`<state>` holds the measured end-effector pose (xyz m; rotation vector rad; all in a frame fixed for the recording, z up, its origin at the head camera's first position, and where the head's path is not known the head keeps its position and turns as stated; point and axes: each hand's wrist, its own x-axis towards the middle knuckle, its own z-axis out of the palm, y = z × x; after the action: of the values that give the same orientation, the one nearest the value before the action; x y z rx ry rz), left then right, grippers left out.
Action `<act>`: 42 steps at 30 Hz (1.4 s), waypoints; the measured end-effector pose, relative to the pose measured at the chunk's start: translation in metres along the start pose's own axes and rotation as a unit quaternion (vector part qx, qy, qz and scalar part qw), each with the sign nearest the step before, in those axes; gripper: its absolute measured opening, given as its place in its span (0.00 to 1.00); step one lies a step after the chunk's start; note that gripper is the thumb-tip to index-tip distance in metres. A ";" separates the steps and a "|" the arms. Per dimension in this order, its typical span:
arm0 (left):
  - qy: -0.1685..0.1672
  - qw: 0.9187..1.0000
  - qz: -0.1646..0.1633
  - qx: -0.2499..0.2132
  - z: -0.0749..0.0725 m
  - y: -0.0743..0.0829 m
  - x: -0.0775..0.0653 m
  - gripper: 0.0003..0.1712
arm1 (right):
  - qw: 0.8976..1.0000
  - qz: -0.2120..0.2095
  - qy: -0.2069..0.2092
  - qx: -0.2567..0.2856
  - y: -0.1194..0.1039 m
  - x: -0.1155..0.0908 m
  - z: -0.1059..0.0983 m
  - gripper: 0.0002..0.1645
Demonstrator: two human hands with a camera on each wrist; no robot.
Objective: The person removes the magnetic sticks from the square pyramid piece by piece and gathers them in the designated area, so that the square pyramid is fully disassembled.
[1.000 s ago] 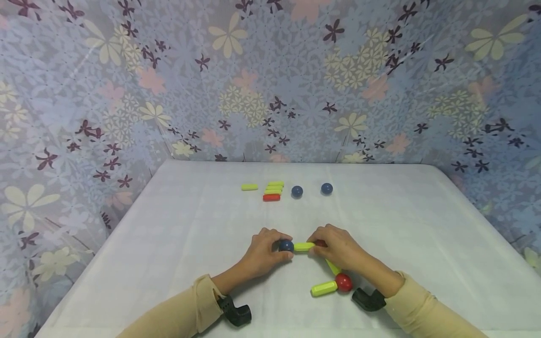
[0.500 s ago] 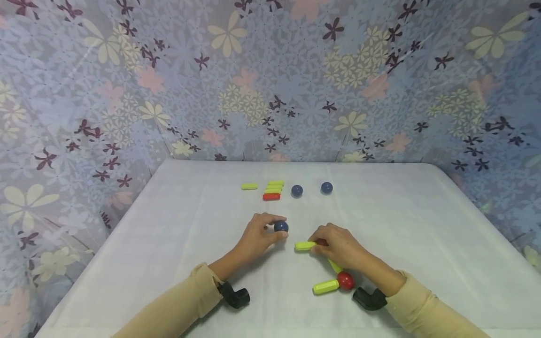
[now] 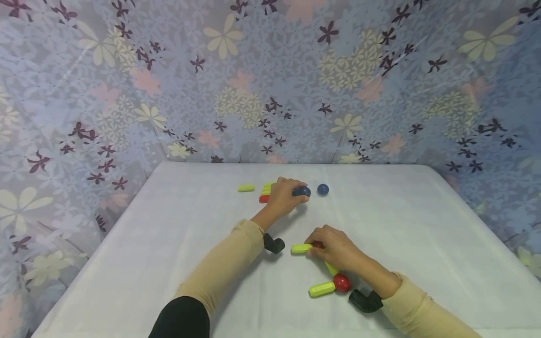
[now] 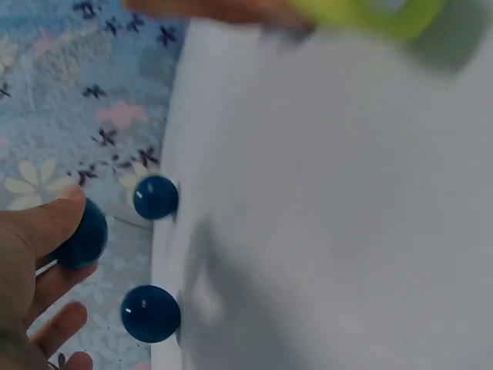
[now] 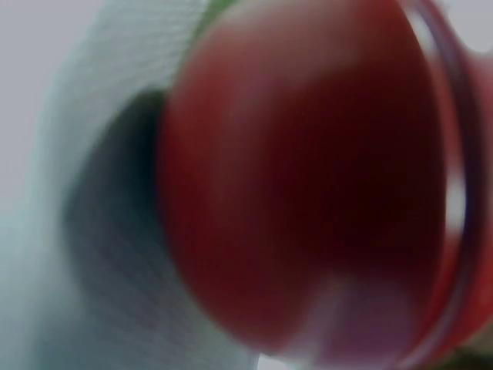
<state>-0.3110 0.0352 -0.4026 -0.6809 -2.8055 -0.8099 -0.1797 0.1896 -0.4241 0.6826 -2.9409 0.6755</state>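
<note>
My left hand (image 3: 285, 197) is over the far part of the table and pinches a blue ball (image 4: 83, 235) between thumb and fingers. Two more blue balls stand close by: one (image 4: 150, 314) overlaps the held ball in the head view, the other (image 3: 323, 189) is just to its right. Nearer the front, my right hand (image 3: 334, 246) grips a red ball (image 3: 318, 244), mostly hidden by the fingers. A yellow stick (image 3: 301, 249) points left from that ball. Another yellow stick (image 3: 331, 268) runs to a second red ball (image 3: 341, 283), which has a third yellow stick (image 3: 321, 289) on its left.
Left of my left hand lie a lone yellow stick (image 3: 246, 188), several stacked yellow sticks (image 3: 266, 191) and a red stick (image 3: 264, 199), partly hidden by the hand. A floral cloth (image 3: 253, 94) hangs behind the white table (image 3: 190, 244).
My left hand has drawn the blue ball away from the yellow stick's end and carried it to the far blue balls. The right hand stays on the red ball.
</note>
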 end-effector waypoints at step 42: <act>-0.044 0.990 0.015 0.134 0.025 -0.005 0.026 0.26 | 1.000 0.029 0.005 -0.009 0.004 -0.010 -0.015 0.21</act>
<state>-0.3365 0.0542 -0.4194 -0.7246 -2.8979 -0.3930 -0.1729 0.2028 -0.4137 0.5929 -2.9633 0.6557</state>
